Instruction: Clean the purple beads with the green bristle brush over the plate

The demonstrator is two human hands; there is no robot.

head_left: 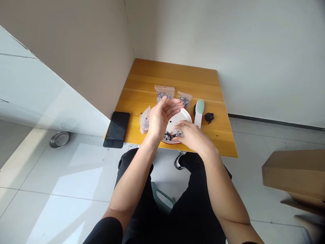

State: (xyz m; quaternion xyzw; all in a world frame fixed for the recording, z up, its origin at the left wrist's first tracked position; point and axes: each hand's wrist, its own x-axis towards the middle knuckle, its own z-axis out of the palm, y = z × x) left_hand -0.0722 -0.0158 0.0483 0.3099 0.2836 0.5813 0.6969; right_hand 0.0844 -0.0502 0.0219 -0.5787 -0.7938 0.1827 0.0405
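Note:
A white plate (181,117) with a red rim lies on the small wooden table (175,79), with several dark beads (169,136) piled on its near side. My left hand (162,117) hovers over the plate's left part, palm up and cupped, fingers apart; I cannot see anything in it. My right hand (191,135) rests on the near edge of the plate, fingertips curled down among the beads. A small clear bag (144,119) lies just left of my left hand.
Two clear bags of beads (165,92) (185,98) lie behind the plate. A white and green oblong device (199,112) and a black lump (209,117) sit to its right. A black phone (116,129) overhangs the table's left front corner. A cardboard box (297,173) stands right; a metal bowl (59,139) on the floor, left.

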